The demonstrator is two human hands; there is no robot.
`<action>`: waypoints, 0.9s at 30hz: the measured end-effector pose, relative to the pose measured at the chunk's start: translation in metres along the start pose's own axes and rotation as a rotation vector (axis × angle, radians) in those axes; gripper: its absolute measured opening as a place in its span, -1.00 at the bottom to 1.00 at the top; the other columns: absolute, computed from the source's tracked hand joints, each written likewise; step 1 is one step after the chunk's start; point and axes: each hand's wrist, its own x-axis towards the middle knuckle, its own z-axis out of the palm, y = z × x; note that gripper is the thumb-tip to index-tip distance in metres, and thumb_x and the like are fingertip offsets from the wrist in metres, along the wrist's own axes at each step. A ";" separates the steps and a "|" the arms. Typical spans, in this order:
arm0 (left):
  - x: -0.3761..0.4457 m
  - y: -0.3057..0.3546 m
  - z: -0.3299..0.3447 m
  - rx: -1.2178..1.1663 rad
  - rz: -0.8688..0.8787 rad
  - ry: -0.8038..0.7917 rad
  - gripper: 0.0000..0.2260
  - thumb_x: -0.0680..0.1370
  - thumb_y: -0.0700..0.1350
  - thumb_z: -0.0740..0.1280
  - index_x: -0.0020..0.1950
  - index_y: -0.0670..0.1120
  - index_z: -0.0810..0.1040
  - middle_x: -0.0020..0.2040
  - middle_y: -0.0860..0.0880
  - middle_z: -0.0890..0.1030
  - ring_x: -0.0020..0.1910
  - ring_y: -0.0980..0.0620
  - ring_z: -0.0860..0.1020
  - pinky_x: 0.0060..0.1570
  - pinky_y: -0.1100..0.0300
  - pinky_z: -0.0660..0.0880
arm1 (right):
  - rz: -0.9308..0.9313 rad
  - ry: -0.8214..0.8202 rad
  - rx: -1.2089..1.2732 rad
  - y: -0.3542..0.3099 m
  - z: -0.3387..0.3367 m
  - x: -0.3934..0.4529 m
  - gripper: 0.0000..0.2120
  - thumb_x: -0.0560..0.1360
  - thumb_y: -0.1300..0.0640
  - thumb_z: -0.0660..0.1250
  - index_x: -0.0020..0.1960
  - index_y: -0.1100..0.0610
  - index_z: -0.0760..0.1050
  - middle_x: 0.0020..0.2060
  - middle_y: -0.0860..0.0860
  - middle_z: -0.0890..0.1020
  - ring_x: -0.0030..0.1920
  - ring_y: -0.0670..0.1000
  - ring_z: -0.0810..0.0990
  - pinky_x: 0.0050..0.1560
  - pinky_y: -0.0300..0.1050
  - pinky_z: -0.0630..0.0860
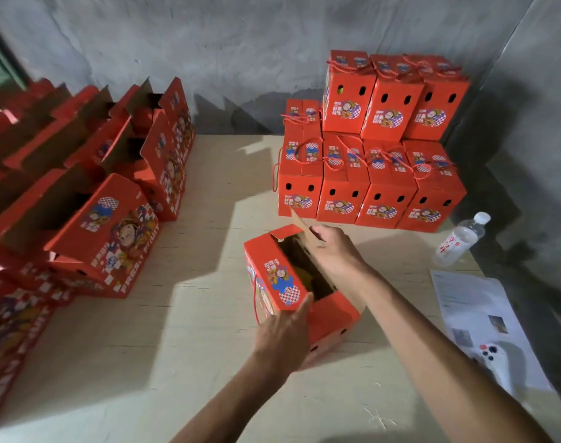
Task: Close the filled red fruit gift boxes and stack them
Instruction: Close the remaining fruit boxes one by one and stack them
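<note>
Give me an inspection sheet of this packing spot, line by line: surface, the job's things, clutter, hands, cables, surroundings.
Surface: pale floor, partly in hard shadow.
Job's things: one red box in front, top open, yellowish contents inside; stack of closed boxes against the wall, two tiers; open boxes in rows on the left.
Clutter: water bottle standing on the right; printed paper sheets; a white device lying on them.
Hands: left hand rests flat on the box's near end, fingers straight; right hand grips the far side flap.
Cables: nothing seen; only red cord handles on the boxes.
Surroundings: rough grey wall behind and to the right.
</note>
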 end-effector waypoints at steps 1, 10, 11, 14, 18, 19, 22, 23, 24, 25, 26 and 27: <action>-0.002 0.006 -0.001 -0.092 0.003 -0.046 -0.41 0.66 -0.10 0.14 0.67 0.13 0.03 0.30 -0.24 0.58 0.19 -0.31 0.59 0.11 -0.08 0.53 | -0.051 0.002 -0.047 -0.005 0.003 0.001 -0.59 0.56 0.26 0.26 0.35 -0.02 0.56 0.21 -0.06 0.68 0.19 0.03 0.64 0.21 -0.01 0.58; 0.023 0.054 -0.001 -0.002 0.030 0.001 -0.75 0.59 -0.32 0.23 0.19 -0.12 0.57 0.04 -0.19 0.65 0.05 -0.25 0.64 -0.05 -0.05 0.53 | -0.496 0.085 -0.303 -0.026 0.044 -0.009 -0.72 0.60 0.28 0.32 0.22 0.05 0.66 0.07 0.02 0.74 -0.02 0.03 0.70 0.02 -0.12 0.61; 0.024 0.051 -0.003 0.047 0.049 0.089 -0.86 0.57 -0.27 0.32 0.05 -0.08 0.59 -0.09 -0.13 0.65 -0.05 -0.20 0.66 -0.18 0.01 0.51 | -0.532 0.151 -0.326 -0.020 0.042 -0.010 -0.77 0.59 0.24 0.36 0.21 0.08 0.67 0.05 0.01 0.75 0.00 0.04 0.69 0.07 -0.10 0.58; 0.021 0.027 -0.004 0.127 0.166 0.284 -0.79 0.50 0.06 0.46 0.07 0.02 0.62 -0.08 -0.03 0.63 -0.05 -0.08 0.62 -0.11 0.06 0.49 | -0.545 0.323 -0.419 0.011 0.024 -0.013 -0.76 0.52 0.24 0.46 0.18 0.17 0.67 0.04 0.05 0.74 0.07 0.13 0.66 0.21 0.05 0.53; 0.013 -0.024 0.009 0.148 0.272 0.521 -0.62 0.54 0.22 0.36 0.25 0.04 0.60 0.28 -0.06 0.52 0.27 -0.13 0.50 0.32 -0.06 0.40 | -0.499 0.372 -0.451 0.057 -0.016 -0.018 -0.68 0.58 -0.03 0.44 0.17 0.18 0.67 0.08 0.04 0.73 0.09 0.08 0.67 0.20 0.07 0.54; 0.010 -0.035 0.011 0.079 0.308 0.640 -0.63 0.56 0.17 0.38 0.29 0.03 0.60 0.36 -0.08 0.50 0.35 -0.14 0.48 0.39 -0.10 0.35 | -0.497 0.321 -0.415 0.064 -0.022 -0.020 -0.62 0.60 -0.12 0.37 0.21 0.16 0.66 0.12 0.03 0.72 0.12 0.04 0.66 0.21 0.05 0.54; 0.007 -0.058 0.007 -0.163 0.231 0.859 -0.50 0.62 0.04 0.35 0.52 -0.10 0.39 0.56 -0.13 0.32 0.57 -0.11 0.27 0.55 -0.08 0.15 | -0.498 0.216 -0.252 0.078 -0.024 -0.033 -0.55 0.67 -0.19 0.22 0.33 0.11 0.60 0.23 -0.02 0.66 0.24 -0.06 0.60 0.23 -0.07 0.57; 0.009 -0.064 0.005 -0.282 0.148 0.891 -0.47 0.64 0.02 0.31 0.56 -0.13 0.31 0.59 -0.14 0.26 0.58 -0.10 0.24 0.55 -0.04 0.17 | -0.507 0.229 -0.209 0.082 -0.021 -0.037 -0.59 0.67 -0.14 0.24 0.33 0.11 0.59 0.23 -0.04 0.65 0.24 -0.08 0.59 0.22 -0.09 0.57; 0.012 -0.071 0.002 -0.421 0.044 0.900 -0.49 0.67 0.01 0.27 0.56 -0.13 0.26 0.58 -0.13 0.25 0.56 -0.09 0.27 0.52 -0.03 0.25 | -0.509 0.250 -0.167 0.086 -0.017 -0.040 -0.64 0.67 -0.09 0.27 0.32 0.11 0.60 0.21 -0.05 0.65 0.23 -0.08 0.59 0.20 -0.09 0.57; 0.015 -0.076 -0.001 -0.542 -0.058 0.881 -0.56 0.70 0.01 0.23 0.54 -0.08 0.27 0.53 -0.09 0.29 0.49 -0.08 0.36 0.44 -0.07 0.38 | -0.500 0.274 -0.131 0.089 -0.014 -0.041 -0.67 0.67 -0.05 0.29 0.31 0.11 0.60 0.18 -0.05 0.65 0.21 -0.09 0.59 0.19 -0.09 0.57; 0.018 -0.081 -0.002 -0.584 -0.119 0.839 -0.67 0.71 0.00 0.21 0.46 -0.03 0.33 0.42 -0.04 0.38 0.36 -0.09 0.48 0.30 -0.11 0.50 | -0.486 0.298 -0.107 0.090 -0.011 -0.041 -0.69 0.66 -0.04 0.29 0.29 0.12 0.60 0.16 -0.05 0.65 0.19 -0.08 0.60 0.17 -0.09 0.58; 0.020 -0.085 -0.003 -0.554 -0.118 0.795 -0.78 0.71 -0.02 0.21 0.35 -0.02 0.42 0.27 -0.01 0.47 0.21 -0.10 0.54 0.15 -0.13 0.56 | -0.470 0.319 -0.095 0.088 -0.010 -0.038 -0.69 0.66 -0.04 0.30 0.27 0.13 0.61 0.14 -0.05 0.66 0.16 -0.08 0.61 0.14 -0.08 0.59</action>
